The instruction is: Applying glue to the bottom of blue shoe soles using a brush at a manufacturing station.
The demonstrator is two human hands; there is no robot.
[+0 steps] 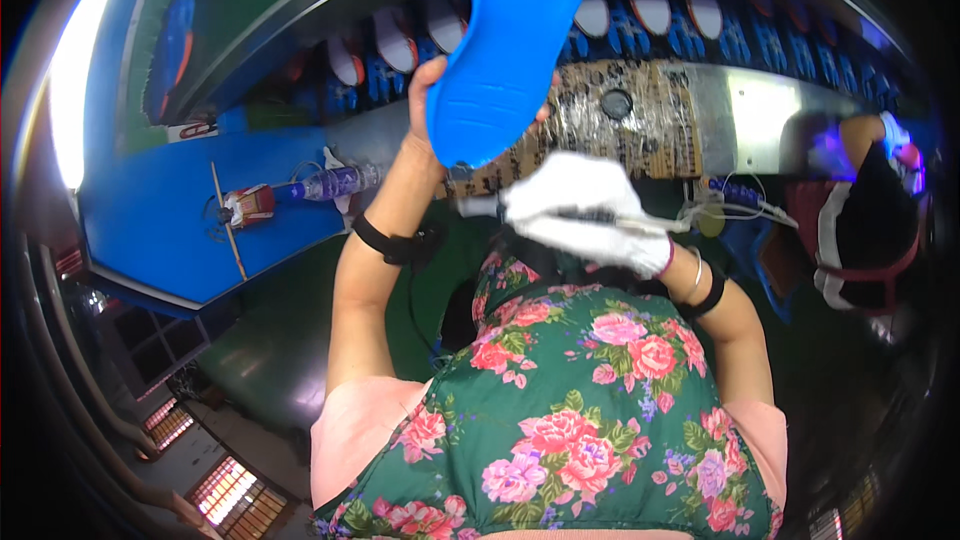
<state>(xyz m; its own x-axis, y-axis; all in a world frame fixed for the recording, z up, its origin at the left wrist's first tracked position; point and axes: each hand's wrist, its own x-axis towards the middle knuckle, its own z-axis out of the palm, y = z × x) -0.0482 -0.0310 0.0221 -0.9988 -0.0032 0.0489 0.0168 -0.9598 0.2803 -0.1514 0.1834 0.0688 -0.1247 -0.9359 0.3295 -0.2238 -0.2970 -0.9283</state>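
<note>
Centrally, a blue insole (505, 60) is held up by the bare left hand (424, 105), clasped at the heel end between the thumb on one edge and fingertips on the other; perforations are seen near its upper end. Below it, a slim corded tool (483, 207) is gripped by the white-gloved right hand (585, 210), its pale tip directed leftward and apart from the insole; its exact kind is obscured by blur. Behind both hands, a bench (675, 125) is covered with cardboard and clear tape. Farther back, a row of pale soles (650, 2) is seen. At left, a clear bottle (335, 183) is laid by the edge of a blue tabletop (140, 230).
</note>
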